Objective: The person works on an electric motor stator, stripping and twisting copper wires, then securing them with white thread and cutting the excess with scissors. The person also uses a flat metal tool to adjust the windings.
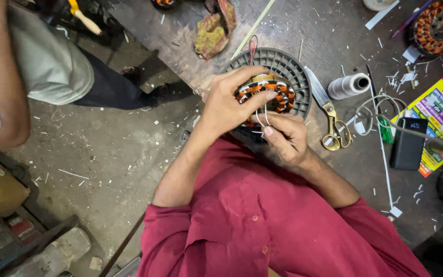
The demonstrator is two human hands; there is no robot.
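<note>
Down at the bench edge, the left hand (226,105) closed around a copper-wound stator (266,93), held over a grey round grille (288,69). Just below, the right hand (285,136) pinched thin white leads (260,118) between thumb and fingers. Yellow-handled scissors (329,118) and a white thread spool (348,85) lay just beside them.

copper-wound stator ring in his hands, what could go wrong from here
1. The left hand grips the round copper-wound stator ring while the right hand pinches thin white lead wires; a hard tug might snap or loosen them.
2. The stator is held over the grey slotted plastic grille near the bench edge; a slip could drop it.
3. The brass-handled scissors lie close to the right wrist and could be knocked.
</note>
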